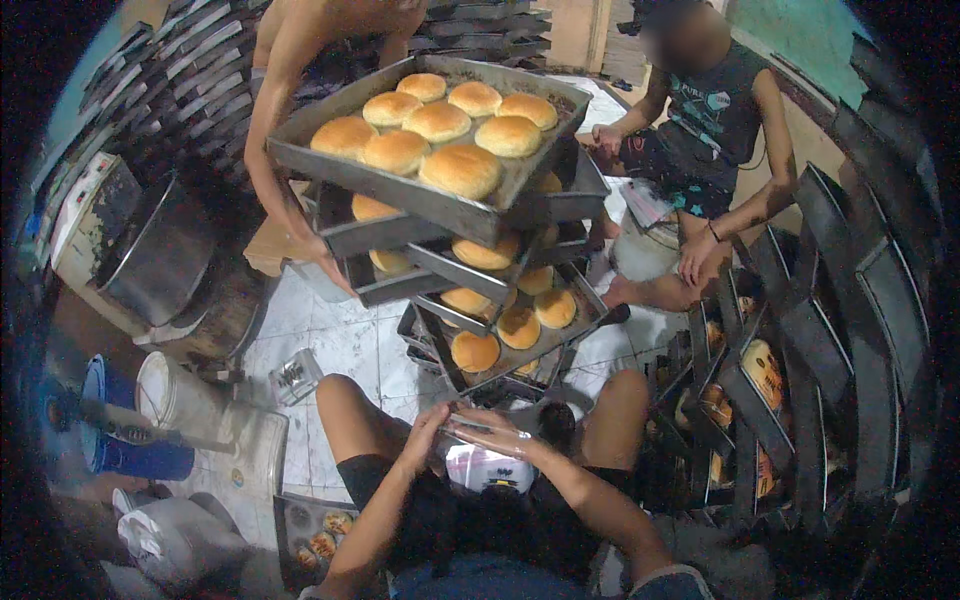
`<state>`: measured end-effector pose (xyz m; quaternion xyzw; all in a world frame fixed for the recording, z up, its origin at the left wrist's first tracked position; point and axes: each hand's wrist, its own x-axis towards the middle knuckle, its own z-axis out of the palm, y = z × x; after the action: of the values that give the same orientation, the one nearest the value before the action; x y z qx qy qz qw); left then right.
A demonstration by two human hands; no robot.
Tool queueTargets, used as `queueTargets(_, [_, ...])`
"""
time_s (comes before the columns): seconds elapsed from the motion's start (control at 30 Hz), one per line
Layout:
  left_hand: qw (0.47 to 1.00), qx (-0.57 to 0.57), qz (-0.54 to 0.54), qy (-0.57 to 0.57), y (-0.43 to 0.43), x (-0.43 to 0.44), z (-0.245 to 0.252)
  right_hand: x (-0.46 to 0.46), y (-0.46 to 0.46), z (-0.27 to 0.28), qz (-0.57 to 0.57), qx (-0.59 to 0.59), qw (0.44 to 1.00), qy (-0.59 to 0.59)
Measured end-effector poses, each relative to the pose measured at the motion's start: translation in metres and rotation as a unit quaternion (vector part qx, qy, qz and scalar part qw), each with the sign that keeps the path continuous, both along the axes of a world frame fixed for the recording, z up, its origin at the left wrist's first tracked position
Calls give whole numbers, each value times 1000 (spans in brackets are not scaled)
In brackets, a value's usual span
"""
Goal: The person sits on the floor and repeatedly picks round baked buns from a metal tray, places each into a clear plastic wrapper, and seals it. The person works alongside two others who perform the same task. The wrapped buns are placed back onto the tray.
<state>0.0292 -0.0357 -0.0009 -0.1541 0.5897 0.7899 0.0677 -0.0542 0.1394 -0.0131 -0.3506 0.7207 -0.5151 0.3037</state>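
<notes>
My left hand (429, 435) and my right hand (495, 433) meet above my lap, with a thin piece of clear plastic film between them. My right hand lies flat with the film over its fingers. The film's exact shape cannot be told. Below the hands, a stack of printed plastic bags (491, 469) rests on my lap. In front of me, metal baking trays are piled crosswise; golden round buns (460, 171) lie in the top tray (382, 187), and more buns (518, 328) show in a lower tray.
A co-worker's hand (330, 262) holds the pile's left side. Another person (705, 135) sits at the back right. Tall stacks of metal trays (757, 390) stand at the right. A white bucket (176, 390), a blue bin (142, 454) and a packet (295, 377) on the tiles are at the left.
</notes>
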Motion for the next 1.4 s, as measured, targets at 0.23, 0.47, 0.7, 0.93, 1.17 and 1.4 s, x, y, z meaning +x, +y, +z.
queueTargets(0.23, [999,4,22,-42,-2,-1,-4,-1,4,15,14,-68,994,-87])
queueTargets(0.47, [999,9,23,-35,5,-1,3,-1,4,21,18,-27,991,-132])
queueTargets(0.7, [998,52,36,-25,4,-5,3,-2,-1,20,29,-42,986,-156])
queueTargets(0.93, [996,-12,87,26,13,-15,-11,2,2,21,24,-28,991,-127])
queueTargets(1.17, [986,80,142,28,21,-23,-15,0,18,20,94,-69,993,-24])
queueTargets(1.4, [984,100,140,51,27,-31,-5,-6,11,22,-24,-42,994,-100])
